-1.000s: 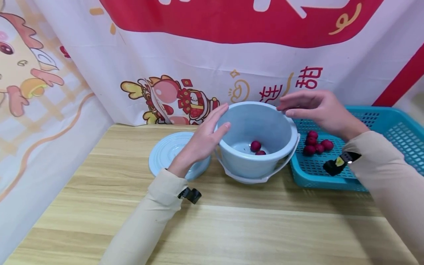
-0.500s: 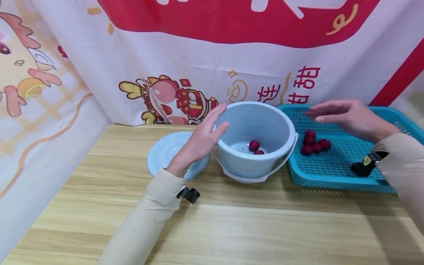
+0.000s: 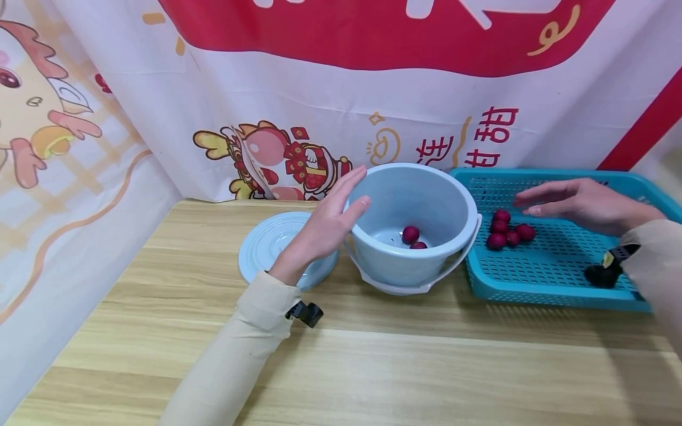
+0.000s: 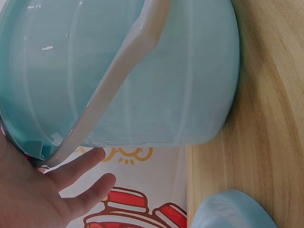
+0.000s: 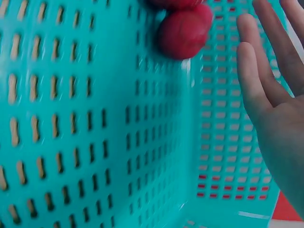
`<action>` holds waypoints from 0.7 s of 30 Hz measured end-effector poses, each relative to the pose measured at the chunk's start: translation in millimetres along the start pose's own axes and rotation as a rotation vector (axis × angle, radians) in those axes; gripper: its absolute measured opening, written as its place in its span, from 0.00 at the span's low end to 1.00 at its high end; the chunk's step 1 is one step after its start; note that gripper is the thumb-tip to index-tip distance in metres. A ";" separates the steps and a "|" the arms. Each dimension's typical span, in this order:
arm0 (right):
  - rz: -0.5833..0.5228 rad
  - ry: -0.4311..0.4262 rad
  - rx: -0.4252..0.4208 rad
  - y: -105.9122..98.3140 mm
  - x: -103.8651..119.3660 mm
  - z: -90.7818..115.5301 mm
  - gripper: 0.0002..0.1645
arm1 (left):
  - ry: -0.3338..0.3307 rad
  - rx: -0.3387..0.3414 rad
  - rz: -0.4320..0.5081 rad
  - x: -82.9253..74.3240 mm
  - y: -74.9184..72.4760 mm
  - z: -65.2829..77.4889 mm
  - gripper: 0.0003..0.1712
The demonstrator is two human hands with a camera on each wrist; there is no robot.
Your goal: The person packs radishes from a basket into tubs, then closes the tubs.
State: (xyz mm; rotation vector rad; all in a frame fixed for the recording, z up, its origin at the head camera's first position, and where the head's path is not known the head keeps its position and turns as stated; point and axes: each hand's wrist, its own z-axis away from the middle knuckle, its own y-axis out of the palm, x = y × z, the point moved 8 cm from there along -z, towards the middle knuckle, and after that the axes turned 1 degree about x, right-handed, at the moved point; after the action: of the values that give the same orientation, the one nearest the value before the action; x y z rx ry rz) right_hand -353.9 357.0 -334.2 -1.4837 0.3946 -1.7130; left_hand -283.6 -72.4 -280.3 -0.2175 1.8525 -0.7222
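Rests straight-fingered left hand against bucket, hovers loose-fingered right hand over basket; displays “连” and “甜” on cloth.

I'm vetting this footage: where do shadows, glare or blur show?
Head view: a soft shadow darkens the table at lower right; left wrist view: small white glints on the bucket; right wrist view: the red balls look blurred.

The kind of room is unclear: a wood-grain table stands in a corner with printed cloths.
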 end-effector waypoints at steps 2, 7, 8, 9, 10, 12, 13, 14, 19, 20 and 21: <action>0.024 0.016 0.008 0.1 -6.1 -1.1 0.40 | -0.002 -0.001 -0.001 0.1 -0.1 0.2 0.37; 0.044 0.033 0.020 0.3 -17.4 -2.9 0.40 | 0.000 -0.001 0.000 -0.3 -0.5 0.7 0.37; 0.042 0.034 0.027 0.6 -18.8 -3.2 0.40 | 0.001 -0.001 0.000 -0.5 -0.6 0.6 0.37; 0.041 0.036 0.038 1.0 -20.2 -3.3 0.40 | 0.003 -0.001 0.002 -0.7 -0.7 0.4 0.36; 0.037 0.038 0.049 1.4 -21.7 -3.5 0.39 | 0.004 -0.001 0.002 -0.8 -0.8 0.1 0.36; 0.030 0.047 0.070 2.3 -24.6 -3.9 0.39 | 0.005 -0.001 0.004 -1.0 -0.7 -0.3 0.36; 0.025 0.051 0.079 3.0 -25.8 -4.1 0.38 | 0.006 -0.001 0.005 -1.1 -0.7 -0.4 0.36; 0.019 0.060 0.087 3.7 -27.3 -4.5 0.38 | 0.007 0.000 0.007 -1.2 -0.6 -0.5 0.36; 0.018 0.099 0.111 6.9 -34.2 -4.9 0.38 | 0.004 -0.001 0.006 -0.9 -0.3 -0.2 0.36; 0.022 0.104 0.122 8.0 -35.3 -4.7 0.39 | 0.004 -0.001 0.005 -0.7 -0.4 0.0 0.36; 0.028 0.106 0.130 9.1 -36.1 -4.5 0.39 | 0.005 -0.002 0.004 -0.4 -0.4 0.0 0.36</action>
State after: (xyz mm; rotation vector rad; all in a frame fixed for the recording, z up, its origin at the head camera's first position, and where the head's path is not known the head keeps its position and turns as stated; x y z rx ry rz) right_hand -355.7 376.8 -366.0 -1.2923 0.3511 -1.7660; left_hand -283.5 -72.5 -279.7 -0.2138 1.8576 -0.7186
